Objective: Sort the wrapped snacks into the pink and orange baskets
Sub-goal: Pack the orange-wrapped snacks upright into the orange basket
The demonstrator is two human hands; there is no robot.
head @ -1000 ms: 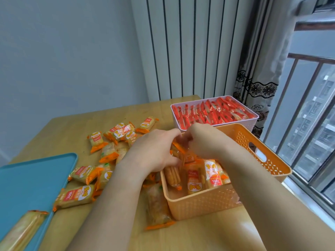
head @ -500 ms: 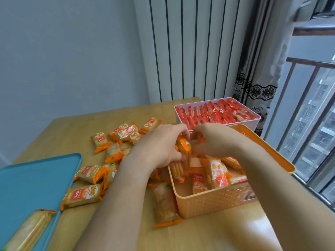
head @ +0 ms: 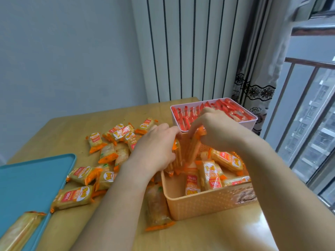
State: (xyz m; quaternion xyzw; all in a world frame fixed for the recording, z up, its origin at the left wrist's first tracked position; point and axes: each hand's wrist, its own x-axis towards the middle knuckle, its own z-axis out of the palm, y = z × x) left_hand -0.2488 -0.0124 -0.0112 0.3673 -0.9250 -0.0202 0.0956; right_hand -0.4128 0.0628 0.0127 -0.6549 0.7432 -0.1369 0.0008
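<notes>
a home: lace-trimmed curtain [head: 253, 91], wooden table [head: 72, 127], high-rise balcony railing [head: 308, 105].

The wooden table [head: 72, 129] carries 2 baskets [head: 208, 201], loose snacks [head: 74, 196], a blue tray [head: 27, 182].

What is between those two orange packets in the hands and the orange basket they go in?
Nothing visible. The left hand and right hand hold the packets upright, already inside the orange basket, at its far left corner. Other packets lie to the right, not beneath.
</notes>
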